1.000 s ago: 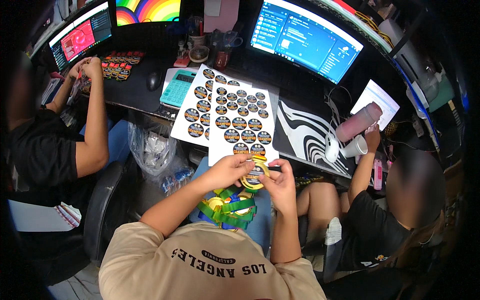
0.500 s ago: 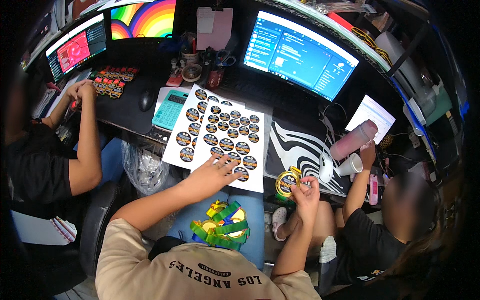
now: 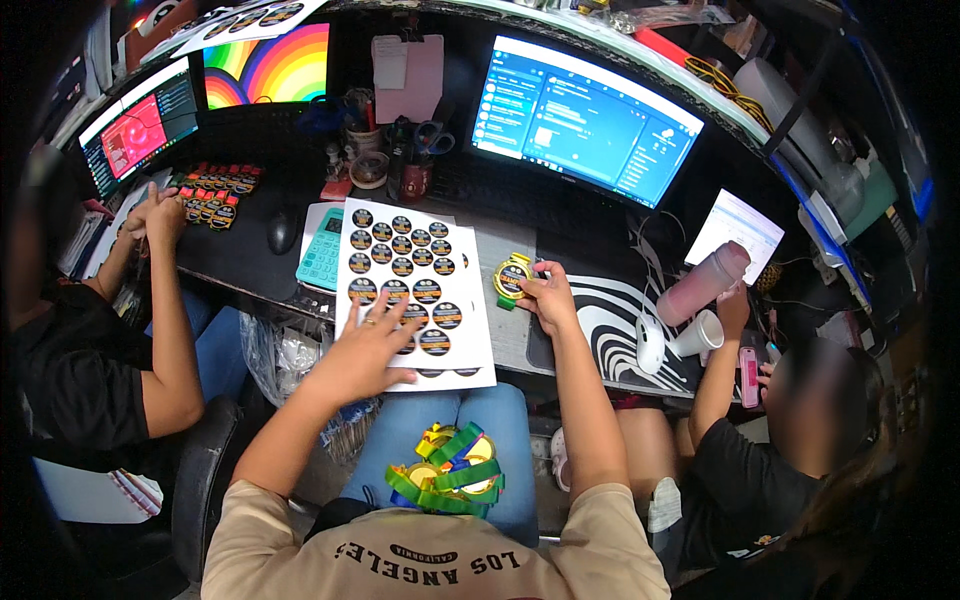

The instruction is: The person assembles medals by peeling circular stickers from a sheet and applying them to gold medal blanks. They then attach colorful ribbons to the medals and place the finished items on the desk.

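Left hand is lying spread-fingered, seven o'clock on sticker sheet | right hand is pinching medal, sheet's three o'clock (perhaps touching desk)

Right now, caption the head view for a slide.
Left hand spread over a sheet of round labels, right hand holding a gold medal.

Gold medal beside sticker sheet

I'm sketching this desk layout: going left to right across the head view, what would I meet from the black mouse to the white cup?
Black mouse → teal calculator → sticker sheet → gold medal → white mouse → white cup.
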The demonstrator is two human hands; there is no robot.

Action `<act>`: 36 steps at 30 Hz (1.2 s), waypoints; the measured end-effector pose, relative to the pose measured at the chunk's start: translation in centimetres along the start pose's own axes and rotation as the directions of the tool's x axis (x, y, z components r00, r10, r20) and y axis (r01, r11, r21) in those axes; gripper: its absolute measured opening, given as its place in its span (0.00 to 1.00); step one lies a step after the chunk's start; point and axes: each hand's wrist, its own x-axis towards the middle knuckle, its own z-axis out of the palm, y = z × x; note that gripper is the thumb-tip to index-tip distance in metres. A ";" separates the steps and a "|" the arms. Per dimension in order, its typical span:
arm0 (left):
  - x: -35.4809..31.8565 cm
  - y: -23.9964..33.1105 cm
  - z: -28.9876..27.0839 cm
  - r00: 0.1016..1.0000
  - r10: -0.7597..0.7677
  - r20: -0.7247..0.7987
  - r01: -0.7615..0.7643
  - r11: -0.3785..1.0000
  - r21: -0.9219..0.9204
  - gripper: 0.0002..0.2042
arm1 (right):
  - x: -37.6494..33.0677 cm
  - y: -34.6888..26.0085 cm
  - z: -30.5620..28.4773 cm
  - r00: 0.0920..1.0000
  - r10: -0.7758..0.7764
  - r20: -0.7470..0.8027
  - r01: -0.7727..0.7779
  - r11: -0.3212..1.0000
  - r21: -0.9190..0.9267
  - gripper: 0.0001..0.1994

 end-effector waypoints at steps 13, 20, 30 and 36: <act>2.2 0.5 -0.1 0.975 -0.098 0.198 0.113 0.991 -0.065 0.37 | 7.9 -0.9 0.9 0.977 0.198 -0.076 -0.205 0.973 -0.105 0.16; 6.7 3.5 1.7 0.999 -0.004 0.038 0.002 0.998 0.056 0.33 | 9.0 -0.6 1.4 0.973 0.174 -0.150 -0.199 0.964 -0.175 0.14; 18.5 7.4 6.2 0.961 -0.263 0.089 0.261 0.965 0.026 0.33 | 10.1 -0.5 1.9 0.973 0.093 -0.210 -0.141 0.964 -0.224 0.13; 19.2 7.8 7.6 0.953 -0.302 0.030 0.304 0.950 -0.070 0.34 | 10.9 -0.3 1.7 0.966 0.016 -0.259 -0.125 0.905 -0.407 0.13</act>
